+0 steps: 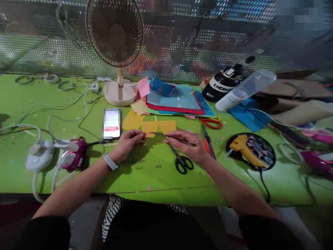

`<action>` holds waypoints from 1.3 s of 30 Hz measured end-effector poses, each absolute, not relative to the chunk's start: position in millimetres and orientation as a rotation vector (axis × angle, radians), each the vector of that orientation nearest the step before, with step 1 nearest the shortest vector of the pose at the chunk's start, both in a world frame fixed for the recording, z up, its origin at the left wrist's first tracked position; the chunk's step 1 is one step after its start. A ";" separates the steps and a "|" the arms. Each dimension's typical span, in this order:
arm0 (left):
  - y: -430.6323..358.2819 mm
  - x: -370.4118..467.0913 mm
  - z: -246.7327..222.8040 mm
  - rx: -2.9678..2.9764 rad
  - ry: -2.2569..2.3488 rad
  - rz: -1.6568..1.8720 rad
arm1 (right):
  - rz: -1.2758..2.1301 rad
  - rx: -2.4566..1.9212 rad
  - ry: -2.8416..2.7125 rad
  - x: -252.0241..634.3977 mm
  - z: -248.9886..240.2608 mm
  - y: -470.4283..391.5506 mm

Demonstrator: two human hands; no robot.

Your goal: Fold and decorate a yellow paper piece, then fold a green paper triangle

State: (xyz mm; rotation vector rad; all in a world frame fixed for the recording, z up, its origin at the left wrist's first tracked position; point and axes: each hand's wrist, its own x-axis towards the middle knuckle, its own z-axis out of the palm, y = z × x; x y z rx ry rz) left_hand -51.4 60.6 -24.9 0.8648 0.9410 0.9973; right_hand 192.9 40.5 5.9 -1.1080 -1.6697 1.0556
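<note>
In the middle of the green table, my right hand (187, 142) grips dark tweezers (179, 139), whose thin tip reaches toward my left fingertips. My left hand (130, 143), with a pale watch band at its wrist, is pinched closed; a tiny pinkish bit shows at the fingertips, too small to name. Just behind both hands lies a yellow paper cut-out (162, 125) with small pink spots on its left part. Black-handled scissors (184, 164) rest below my right hand, their blades partly under it. Several tiny dark bits (139, 161) lie on the table nearer my body.
Left are a phone (112, 124), a purple power strip (75, 154) with white plugs, and a fan (120, 92). Coloured sheets (179, 99) lie behind. To the right are red-handled scissors (213, 123), a cutter (208, 142), a yellow glue gun (247, 151) on a black tray, and bottles (221, 85).
</note>
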 end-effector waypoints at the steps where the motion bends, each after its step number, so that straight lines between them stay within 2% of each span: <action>1: 60.5 -51.4 -24.8 0.866 0.941 0.999 | 1.030 -1.113 -1.694 193.5 5.7 40.2; 9: 59.2 -50.9 -21.9 0.872 0.938 0.997 | 0.919 -1.167 -1.773 194.7 11.7 37.6; 17: 59.6 -50.0 -20.8 0.866 0.949 0.993 | 0.938 -1.144 -1.782 195.9 4.7 39.8; 23: 59.5 -50.0 -20.3 0.850 0.945 0.993 | 1.091 -1.086 -1.674 194.9 0.9 38.0; 39: 58.8 -50.3 -21.1 0.819 0.923 0.997 | 1.046 -1.029 -1.670 190.3 4.7 33.6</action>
